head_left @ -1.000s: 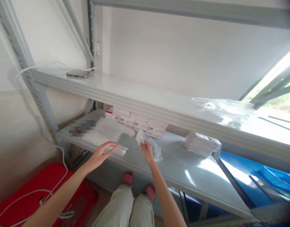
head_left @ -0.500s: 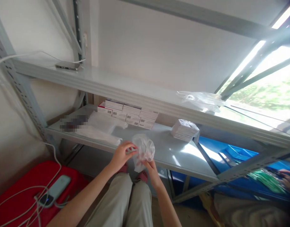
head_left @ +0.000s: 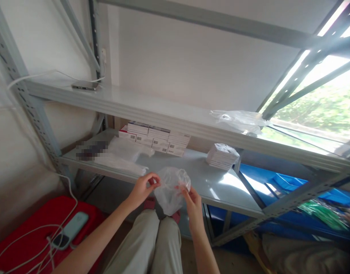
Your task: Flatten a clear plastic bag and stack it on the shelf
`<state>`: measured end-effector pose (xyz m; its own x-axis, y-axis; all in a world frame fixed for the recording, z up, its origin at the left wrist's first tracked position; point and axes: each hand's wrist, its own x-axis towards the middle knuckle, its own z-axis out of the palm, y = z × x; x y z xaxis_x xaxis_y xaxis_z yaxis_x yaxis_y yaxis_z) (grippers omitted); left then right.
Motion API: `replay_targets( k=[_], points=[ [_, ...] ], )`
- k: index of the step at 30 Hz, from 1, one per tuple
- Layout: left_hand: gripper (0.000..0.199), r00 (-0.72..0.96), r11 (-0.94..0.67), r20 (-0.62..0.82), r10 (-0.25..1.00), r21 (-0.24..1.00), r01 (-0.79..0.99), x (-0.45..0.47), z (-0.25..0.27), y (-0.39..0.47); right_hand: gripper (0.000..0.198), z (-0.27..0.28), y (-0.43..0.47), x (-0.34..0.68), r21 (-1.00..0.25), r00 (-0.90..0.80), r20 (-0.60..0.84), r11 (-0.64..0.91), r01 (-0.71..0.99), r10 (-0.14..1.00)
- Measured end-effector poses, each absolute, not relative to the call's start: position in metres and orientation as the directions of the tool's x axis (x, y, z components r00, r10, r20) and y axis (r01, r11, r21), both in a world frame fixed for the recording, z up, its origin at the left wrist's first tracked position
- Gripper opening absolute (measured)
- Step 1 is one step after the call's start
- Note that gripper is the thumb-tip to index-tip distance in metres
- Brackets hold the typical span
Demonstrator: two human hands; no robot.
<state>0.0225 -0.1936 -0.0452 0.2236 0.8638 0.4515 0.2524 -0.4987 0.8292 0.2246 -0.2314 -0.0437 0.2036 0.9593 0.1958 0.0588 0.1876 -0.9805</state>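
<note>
A small clear plastic bag hangs open between my two hands, above my knees and just in front of the lower shelf. My left hand pinches the bag's left rim. My right hand pinches its right rim. The bag looks empty. Behind the hands, a pile of flat clear bags lies on the lower shelf, with rows of small white boxes stacked at the back.
A wrapped stack of white boxes sits further right on the lower shelf. The upper shelf bears a crumpled clear bag and a cabled device. A red bin with a phone lies lower left; blue crates lower right.
My right hand lifted the small bag off the lower shelf and drew it toward me. My left hand left the pile of flat bags and took the bag's rim; the bag now hangs pulled open.
</note>
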Motion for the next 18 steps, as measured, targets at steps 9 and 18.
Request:
replay_targets(
  k=[9,18],
  points=[
    [0.026,0.062,-0.467,0.466,0.883,0.857,0.217,-0.02,-0.042,-0.169,0.027,-0.062,-0.217,0.288,-0.943,0.382,-0.02,0.11,-0.314,0.924],
    [0.038,0.109,-0.334,0.327,0.939,0.941,0.054,-0.002,-0.039,-0.168,0.044,-0.061,-0.208,0.302,-0.891,0.202,0.017,0.106,-0.44,0.979]
  ],
)
